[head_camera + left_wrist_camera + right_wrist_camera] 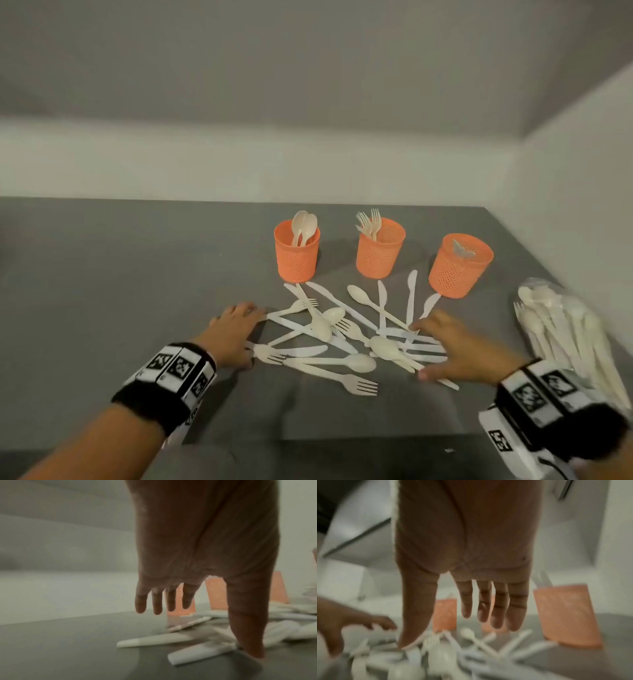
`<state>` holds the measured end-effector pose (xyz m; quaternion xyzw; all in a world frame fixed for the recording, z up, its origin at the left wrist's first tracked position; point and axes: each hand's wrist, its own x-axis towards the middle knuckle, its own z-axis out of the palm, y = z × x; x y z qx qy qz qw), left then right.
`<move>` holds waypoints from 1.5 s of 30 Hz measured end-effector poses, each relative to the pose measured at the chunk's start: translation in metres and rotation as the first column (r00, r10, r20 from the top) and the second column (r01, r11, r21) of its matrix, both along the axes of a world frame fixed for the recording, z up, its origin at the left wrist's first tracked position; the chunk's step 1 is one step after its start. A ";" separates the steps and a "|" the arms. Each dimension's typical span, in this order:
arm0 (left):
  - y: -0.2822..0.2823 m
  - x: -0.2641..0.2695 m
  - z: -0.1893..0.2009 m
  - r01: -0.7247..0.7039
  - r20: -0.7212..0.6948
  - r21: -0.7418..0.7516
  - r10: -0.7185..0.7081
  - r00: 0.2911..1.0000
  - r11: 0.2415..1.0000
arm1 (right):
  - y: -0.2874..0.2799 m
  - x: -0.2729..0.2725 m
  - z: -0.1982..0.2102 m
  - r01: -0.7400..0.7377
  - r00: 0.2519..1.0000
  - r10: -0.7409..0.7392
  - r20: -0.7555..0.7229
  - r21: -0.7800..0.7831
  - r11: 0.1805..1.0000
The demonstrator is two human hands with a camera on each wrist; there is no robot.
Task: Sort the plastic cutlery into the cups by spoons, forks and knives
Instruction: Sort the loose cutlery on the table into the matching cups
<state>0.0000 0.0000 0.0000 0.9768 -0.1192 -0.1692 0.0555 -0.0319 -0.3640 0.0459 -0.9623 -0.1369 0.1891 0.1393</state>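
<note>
A loose pile of white plastic cutlery (346, 329) lies on the grey table (137, 274). Behind it stand three orange mesh cups: the left cup (296, 255) holds spoons, the middle cup (379, 248) holds forks, the right cup (459, 265) shows a knife tip. My left hand (236, 332) lies open and flat at the pile's left edge, its thumb (247, 628) touching a handle. My right hand (455, 349) is open at the pile's right edge, fingers (498, 608) straight, its thumb (412, 628) down on the cutlery. Neither hand holds anything.
A clear bag of more plastic cutlery (568, 329) lies at the right table edge beside the white wall (582, 205). A white wall runs behind the cups. Bare grey table stretches to the left and in front of the pile.
</note>
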 end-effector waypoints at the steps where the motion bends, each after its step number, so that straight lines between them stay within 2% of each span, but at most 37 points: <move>1: -0.004 0.003 0.003 -0.005 -0.016 0.049 0.006 1.000 0.999 | 0.004 -0.001 -0.007 0.020 0.999 -0.024 -0.044 -0.088 0.996; 3: -0.009 0.009 0.000 -0.019 -0.003 0.028 0.019 1.000 0.999 | 0.010 0.002 -0.019 0.015 0.998 -0.026 -0.049 -0.211 0.977; 6: -0.020 0.013 -0.003 -0.056 -0.038 -0.104 0.052 0.998 0.993 | 0.018 0.015 -0.030 0.025 1.000 -0.029 -0.010 -0.269 0.963; 10: -0.030 0.015 -0.005 0.001 -0.027 -0.074 -0.003 1.000 0.997 | 0.020 0.033 -0.036 0.093 0.995 -0.101 -0.014 -0.278 0.956; 15: -0.024 0.014 -0.008 0.037 -0.022 -0.075 -0.038 0.999 0.996 | 0.017 0.039 -0.041 0.115 0.993 -0.122 -0.012 -0.238 0.964; 20: -0.020 0.006 0.003 0.055 0.000 -0.152 -0.055 0.998 0.987 | 0.014 0.040 -0.040 0.095 0.993 -0.106 -0.050 -0.187 0.978; 22: -0.028 0.003 0.010 0.060 0.026 -0.176 -0.056 0.998 0.982 | 0.018 0.038 -0.041 0.058 0.997 -0.068 -0.041 -0.210 0.976; 24: -0.039 0.003 0.016 0.051 0.089 -0.266 -0.028 0.996 0.963 | 0.023 0.036 -0.044 0.031 0.999 -0.035 -0.013 -0.248 0.968; 26: -0.053 0.005 0.023 -0.007 0.118 -0.426 0.063 0.991 0.905 | 0.025 0.035 -0.045 0.034 0.999 -0.038 -0.013 -0.249 0.968; 28: -0.069 0.006 0.030 -0.078 0.102 -0.575 0.166 0.981 0.815 | 0.025 0.036 -0.041 0.055 0.998 -0.062 -0.027 -0.189 0.980; 31: -0.091 0.005 0.036 -0.172 0.013 -0.726 0.263 0.965 0.666 | 0.020 0.038 -0.029 0.108 0.994 -0.110 -0.020 -0.084 0.991; 33: -0.105 0.005 0.035 -0.195 -0.027 -0.804 0.292 0.956 0.562 | 0.017 0.040 -0.019 0.156 0.987 -0.156 0.039 0.004 0.988; 35: -0.120 0.006 0.034 -0.232 -0.077 -0.838 0.315 0.946 0.493 | 0.017 0.042 -0.011 0.191 0.972 -0.206 0.117 0.122 0.974; 38: -0.139 0.012 0.030 -0.358 -0.273 -0.877 0.282 0.920 0.319 | 0.029 0.045 0.000 0.218 0.949 -0.269 0.166 0.272 0.937; 40: -0.151 0.015 0.030 -0.443 -0.387 -0.865 0.249 0.888 0.235 | 0.040 0.047 0.003 0.237 0.937 -0.302 0.176 0.313 0.920; 42: -0.162 0.016 0.031 -0.437 -0.392 -0.879 0.233 0.890 0.192 | 0.054 0.047 0.008 0.244 0.926 -0.331 0.182 0.381 0.892; 45: -0.172 0.019 0.032 -0.429 -0.391 -0.885 0.210 0.896 0.182 | 0.078 0.044 0.013 0.186 0.948 -0.290 0.134 0.507 0.842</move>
